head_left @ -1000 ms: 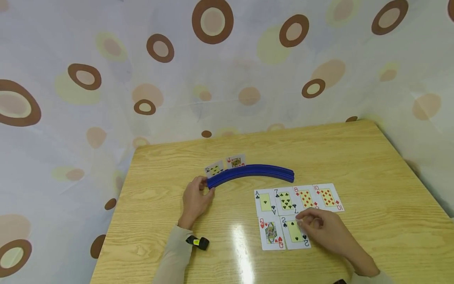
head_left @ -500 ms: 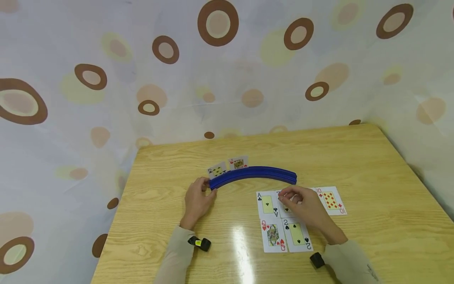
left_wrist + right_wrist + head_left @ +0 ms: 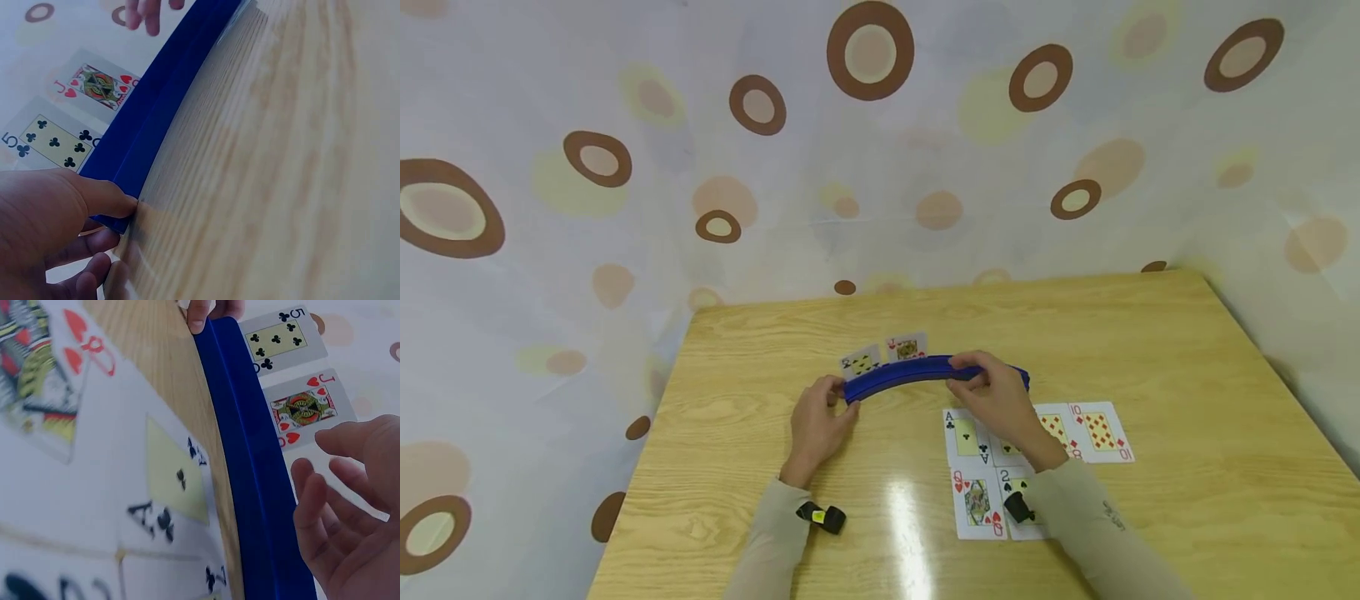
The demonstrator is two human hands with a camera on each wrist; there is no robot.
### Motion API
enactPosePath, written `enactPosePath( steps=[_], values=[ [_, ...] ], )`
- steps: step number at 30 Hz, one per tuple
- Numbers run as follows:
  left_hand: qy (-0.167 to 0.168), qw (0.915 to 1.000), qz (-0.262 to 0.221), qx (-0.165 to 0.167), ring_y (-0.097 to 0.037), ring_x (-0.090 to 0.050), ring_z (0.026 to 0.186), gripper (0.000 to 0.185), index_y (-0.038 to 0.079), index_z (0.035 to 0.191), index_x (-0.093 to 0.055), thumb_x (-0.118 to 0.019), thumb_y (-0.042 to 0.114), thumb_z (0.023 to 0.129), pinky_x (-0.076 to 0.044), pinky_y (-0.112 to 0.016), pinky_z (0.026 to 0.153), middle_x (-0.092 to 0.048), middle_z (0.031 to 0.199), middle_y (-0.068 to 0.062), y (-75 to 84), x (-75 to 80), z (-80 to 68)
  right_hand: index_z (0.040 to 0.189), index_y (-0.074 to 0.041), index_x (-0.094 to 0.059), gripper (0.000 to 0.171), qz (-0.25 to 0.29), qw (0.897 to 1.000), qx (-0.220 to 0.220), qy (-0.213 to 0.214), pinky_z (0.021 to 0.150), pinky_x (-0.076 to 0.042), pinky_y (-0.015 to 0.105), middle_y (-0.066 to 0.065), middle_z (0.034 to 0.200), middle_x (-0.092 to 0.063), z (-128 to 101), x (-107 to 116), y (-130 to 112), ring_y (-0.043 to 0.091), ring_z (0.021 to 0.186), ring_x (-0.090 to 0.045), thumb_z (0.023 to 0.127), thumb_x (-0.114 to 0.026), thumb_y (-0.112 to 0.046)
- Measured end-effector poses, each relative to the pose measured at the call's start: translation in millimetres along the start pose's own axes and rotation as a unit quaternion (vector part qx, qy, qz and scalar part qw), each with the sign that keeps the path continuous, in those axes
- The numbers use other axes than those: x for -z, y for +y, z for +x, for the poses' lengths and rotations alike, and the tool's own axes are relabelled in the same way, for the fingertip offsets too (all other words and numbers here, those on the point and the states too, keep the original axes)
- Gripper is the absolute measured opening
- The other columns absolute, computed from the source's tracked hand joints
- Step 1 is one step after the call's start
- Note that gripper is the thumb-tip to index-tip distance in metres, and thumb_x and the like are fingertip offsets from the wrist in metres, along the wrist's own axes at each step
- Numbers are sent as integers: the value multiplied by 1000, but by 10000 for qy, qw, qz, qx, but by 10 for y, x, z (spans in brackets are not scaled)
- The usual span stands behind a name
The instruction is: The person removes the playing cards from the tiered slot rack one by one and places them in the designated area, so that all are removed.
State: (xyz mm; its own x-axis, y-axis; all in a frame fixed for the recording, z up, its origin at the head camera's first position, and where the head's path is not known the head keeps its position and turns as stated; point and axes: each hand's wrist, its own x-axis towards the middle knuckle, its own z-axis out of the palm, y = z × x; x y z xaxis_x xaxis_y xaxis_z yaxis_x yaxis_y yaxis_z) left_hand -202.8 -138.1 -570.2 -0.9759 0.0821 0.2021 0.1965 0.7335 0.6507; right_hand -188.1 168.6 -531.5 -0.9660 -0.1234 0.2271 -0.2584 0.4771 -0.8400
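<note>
A curved blue card holder [image 3: 925,372] stands on the wooden tabletop [image 3: 1187,350], nearer the far edge than the near one, its arc bowing away from the person. The left hand [image 3: 815,425] is at the holder's left end: the thumb [image 3: 103,195] presses against the near face of that end while the other fingers curl underneath and behind, so the end sits pinched between thumb and fingers. The right hand [image 3: 996,398] is over the right half of the holder; in the right wrist view its fingers [image 3: 312,506] are spread and loosely bent just beyond the blue rail, close to it, with nothing between them, and whether they touch the rail cannot be told.

Two cards stand in the holder's slot toward its left end: a five of clubs [image 3: 859,361] and, just beside it to the right, a jack of hearts [image 3: 907,347]. The right fingertips lie close to the jack.

Face up on the tabletop, between the holder and the near edge, lie more cards: an ace of clubs [image 3: 966,437], a ten of diamonds [image 3: 1101,431], a queen of hearts [image 3: 977,502] and a two of spades [image 3: 1017,487], the last partly covered by the right forearm. A black wrist device [image 3: 822,517] sits on the left sleeve.
</note>
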Motion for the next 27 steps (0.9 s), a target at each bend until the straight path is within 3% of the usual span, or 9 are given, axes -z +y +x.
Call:
enactPosePath(
  steps=[4,8,18,27],
  values=[
    [-2,10000,-46,33,-30,-72,100,34,4,124,-72,-84,19,95,-56,-47,86,-78,109,-12,18,11,-15,151,-4,-60,53,158,9997,-100,-169,76,-59,23,25,148,-63,112,-68,-33,31,98,-77,101,-78,-9],
    [12,10000,-42,21,-30,-72,100,34,4,123,-72,-84,19,95,-56,-47,86,-78,109,-11,31,16,-21,154,-2,-56,57,191,9995,-118,-212,75,-58,22,26,151,-61,212,-132,-58,33,99,-77,101,-77,-7],
    [-17,10000,11,5,-29,-72,100,35,4,125,-73,-83,19,95,-57,-47,86,-78,109,-11,7,-13,-3,149,-9,-63,46,237,9989,-366,-143,73,-57,24,20,148,-67,314,-232,-50,32,101,-76,105,-74,-14],
    [-20,10000,47,-14,-28,-71,99,34,5,124,-73,-83,19,95,-57,-44,84,-77,108,-10,-7,-14,-8,128,-13,-75,23,154,9987,-491,-20,68,-54,26,13,130,-77,362,-267,-57,24,95,-76,106,-73,-17]
  ],
)
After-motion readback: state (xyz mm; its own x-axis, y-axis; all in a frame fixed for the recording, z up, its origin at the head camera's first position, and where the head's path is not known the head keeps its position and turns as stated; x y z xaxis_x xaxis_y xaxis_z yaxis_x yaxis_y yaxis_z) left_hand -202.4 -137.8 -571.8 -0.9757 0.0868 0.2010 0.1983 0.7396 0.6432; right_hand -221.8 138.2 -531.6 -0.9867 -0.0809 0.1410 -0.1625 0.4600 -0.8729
